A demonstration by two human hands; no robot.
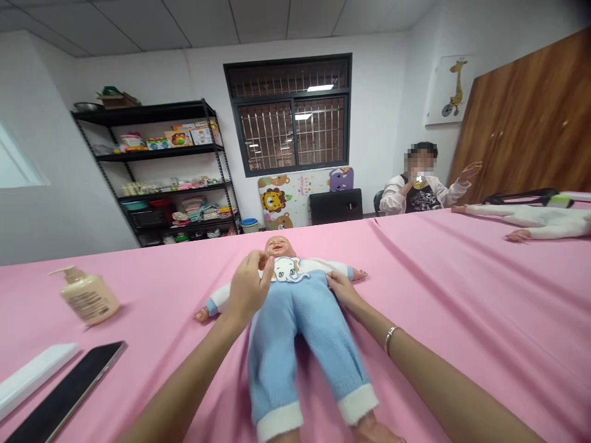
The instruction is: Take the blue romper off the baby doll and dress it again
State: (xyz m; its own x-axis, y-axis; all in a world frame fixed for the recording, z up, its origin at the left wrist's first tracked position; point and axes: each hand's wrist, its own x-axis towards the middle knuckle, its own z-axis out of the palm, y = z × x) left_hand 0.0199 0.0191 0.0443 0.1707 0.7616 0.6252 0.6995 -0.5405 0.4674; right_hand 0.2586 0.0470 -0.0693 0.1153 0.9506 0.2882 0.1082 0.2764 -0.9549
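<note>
A baby doll (pixel 278 247) lies on its back on the pink cloth, its head away from me. It wears a white top with an elephant patch (pixel 287 271) on the chest and light blue trousers (pixel 277 314) with white cuffs. Over the doll's chest, beside the elephant patch, is my left hand (pixel 249 286); its fingers are bent, with the thumb apart from them and nothing visible between. My right hand (pixel 342 288) pinches the waist of the trousers on the right side, fingertips against the fabric. Both doll arms stretch outward.
A pump bottle (pixel 90 298), a black phone (pixel 69 387) and a white case (pixel 37 375) lie at the left. At the far right is another doll (pixel 540 218) in white. A person (pixel 422 184) sits beyond the table, drinking. Shelves (pixel 161 154) stand behind.
</note>
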